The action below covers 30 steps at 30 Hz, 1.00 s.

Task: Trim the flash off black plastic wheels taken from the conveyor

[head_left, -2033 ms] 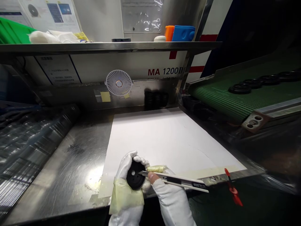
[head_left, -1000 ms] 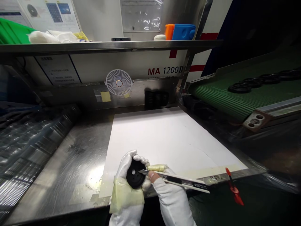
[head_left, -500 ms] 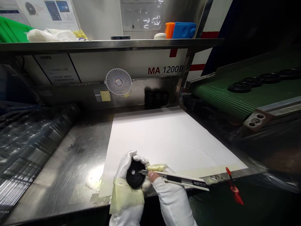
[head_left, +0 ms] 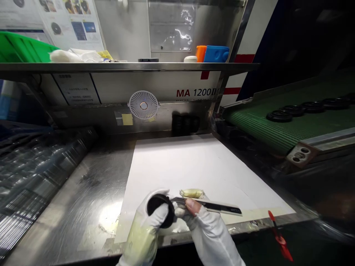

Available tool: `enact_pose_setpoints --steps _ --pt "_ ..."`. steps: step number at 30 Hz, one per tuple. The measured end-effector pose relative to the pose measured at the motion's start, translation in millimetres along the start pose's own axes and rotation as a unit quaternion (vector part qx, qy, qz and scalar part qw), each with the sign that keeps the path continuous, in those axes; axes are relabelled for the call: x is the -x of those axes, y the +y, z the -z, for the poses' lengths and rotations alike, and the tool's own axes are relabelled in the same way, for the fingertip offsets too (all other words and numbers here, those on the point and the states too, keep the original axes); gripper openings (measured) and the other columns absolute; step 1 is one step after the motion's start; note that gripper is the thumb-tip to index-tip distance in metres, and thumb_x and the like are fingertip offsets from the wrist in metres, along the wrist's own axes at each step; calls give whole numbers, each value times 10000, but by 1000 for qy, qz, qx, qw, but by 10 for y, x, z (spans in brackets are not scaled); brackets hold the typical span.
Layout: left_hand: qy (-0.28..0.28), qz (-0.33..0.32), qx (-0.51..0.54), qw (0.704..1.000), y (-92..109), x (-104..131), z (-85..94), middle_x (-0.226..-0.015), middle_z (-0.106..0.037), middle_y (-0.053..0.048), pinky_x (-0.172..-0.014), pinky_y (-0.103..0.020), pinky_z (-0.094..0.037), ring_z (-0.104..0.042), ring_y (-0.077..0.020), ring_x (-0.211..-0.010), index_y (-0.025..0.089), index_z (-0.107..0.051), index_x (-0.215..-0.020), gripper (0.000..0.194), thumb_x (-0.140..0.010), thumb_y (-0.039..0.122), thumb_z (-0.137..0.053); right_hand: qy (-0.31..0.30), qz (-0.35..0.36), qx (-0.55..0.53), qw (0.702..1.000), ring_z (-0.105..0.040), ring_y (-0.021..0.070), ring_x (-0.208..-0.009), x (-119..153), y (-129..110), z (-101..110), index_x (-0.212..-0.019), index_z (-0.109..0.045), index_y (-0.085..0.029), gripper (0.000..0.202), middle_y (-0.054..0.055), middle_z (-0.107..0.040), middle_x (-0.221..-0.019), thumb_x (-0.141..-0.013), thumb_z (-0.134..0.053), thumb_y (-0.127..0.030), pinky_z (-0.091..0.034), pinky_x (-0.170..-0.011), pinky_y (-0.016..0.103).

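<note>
Black round part (head_left: 161, 215), a disc-like piece, is gripped in the gloved left hand (head_left: 146, 225), whose fingers are closed around its rim, low over the near edge of a white sheet (head_left: 194, 166) that is laid on the steel bench (head_left: 83, 192). A slim utility knife (head_left: 210, 206) is pinched between thumb and fingers of the gloved right hand (head_left: 203, 225), with its blade end set against the right side of the part; whether the blade cuts into it cannot be told. Yellowish tape is seen wrapped over parts of both gloves. A small white fan (head_left: 143, 105) is fixed to the back panel, and a dark stack of similar parts (head_left: 185, 124) is stood just behind the sheet. To the right, a green conveyor belt (head_left: 291, 127) is loaded with a row of black rings (head_left: 279, 116). Blue and orange blocks (head_left: 213, 54) are kept on the upper shelf (head_left: 124, 66), and a red tool (head_left: 279, 236) is seen hanging off the bench's front right corner.
</note>
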<state>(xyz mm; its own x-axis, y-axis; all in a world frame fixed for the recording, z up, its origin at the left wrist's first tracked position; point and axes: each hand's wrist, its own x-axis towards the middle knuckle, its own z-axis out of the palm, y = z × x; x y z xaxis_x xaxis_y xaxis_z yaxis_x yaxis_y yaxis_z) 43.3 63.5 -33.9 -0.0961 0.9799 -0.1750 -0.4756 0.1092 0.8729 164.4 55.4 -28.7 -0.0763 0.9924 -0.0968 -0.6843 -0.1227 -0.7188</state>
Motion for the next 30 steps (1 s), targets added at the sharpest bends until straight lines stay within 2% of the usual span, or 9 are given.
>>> enact_pose_setpoints --steps 2,4,6,11,15,19,22,24,30 --pt "-18 -17 22 999 -71 -34 84 -720 -665 -58 -664 -296 -511 -630 -188 -652 164 -671 -826 297 -579 264 -802 36 -3 10 999 -644 186 -689 6 21 7 -878 -673 -183 214 39 -679 -717 -740 -700 -345 -547 -671 317" --pt "-21 -17 86 996 -135 -51 109 -680 -651 -43 -613 -273 -495 -618 -175 -621 174 -660 -744 292 -524 254 -834 66 16 33 997 -599 147 -515 -3 77 36 -813 -669 -189 245 -10 -612 -504 -675 -763 -368 -514 -534 254" --pt "-19 -12 129 991 -173 -42 86 -660 -646 -39 -555 -260 -473 -601 -166 -580 179 -653 -725 335 -477 275 -858 79 35 74 994 -544 129 -396 -19 136 74 -773 -663 -186 297 -25 -572 -417 -625 -794 -407 -448 -412 222" --pt "-9 -16 91 996 -163 28 13 -659 -649 -40 -561 -245 -468 -587 -150 -594 165 -646 -725 262 -546 236 -823 71 61 213 973 -504 137 -324 -47 179 135 -724 -679 -183 323 -11 -580 -419 -622 -769 -475 -447 -353 242" --pt "-13 -24 89 996 -156 40 28 -666 -654 -41 -585 -244 -473 -599 -151 -615 160 -647 -729 251 -559 230 -818 64 59 227 970 -504 123 -326 -69 185 128 -584 -660 -165 333 2 -575 -411 -538 -820 -453 -433 -350 208" --pt "-34 -13 100 994 -163 46 53 -660 -643 -25 -542 -245 -464 -587 -142 -571 173 -638 -762 259 -596 284 -803 73 63 224 970 -500 139 -314 -57 208 123 -680 -674 -172 338 4 -571 -399 -602 -769 -486 -442 -354 232" --pt "-22 0 104 994 -174 56 58 -661 -640 -22 -511 -234 -456 -600 -153 -589 180 -627 -768 266 -593 268 -806 77 71 236 966 -575 187 -410 -31 204 150 -723 -685 -199 313 19 -625 -497 -606 -763 -478 -514 -442 293" --pt "-16 7 112 994 -190 56 54 -669 -640 -23 -470 -225 -432 -601 -156 -575 186 -624 -772 271 -590 264 -808 71 68 246 964 -613 209 -485 -19 191 175 -676 -689 -211 284 23 -643 -539 -586 -780 -464 -544 -513 315" --pt "-78 8 169 982 -204 41 18 -678 -649 -23 -402 -212 -391 -583 -143 -464 196 -625 -780 315 -560 303 -824 29 38 257 965 -552 164 -409 8 149 200 -690 -697 -218 273 2 -598 -458 -750 -649 -480 -530 -489 299"
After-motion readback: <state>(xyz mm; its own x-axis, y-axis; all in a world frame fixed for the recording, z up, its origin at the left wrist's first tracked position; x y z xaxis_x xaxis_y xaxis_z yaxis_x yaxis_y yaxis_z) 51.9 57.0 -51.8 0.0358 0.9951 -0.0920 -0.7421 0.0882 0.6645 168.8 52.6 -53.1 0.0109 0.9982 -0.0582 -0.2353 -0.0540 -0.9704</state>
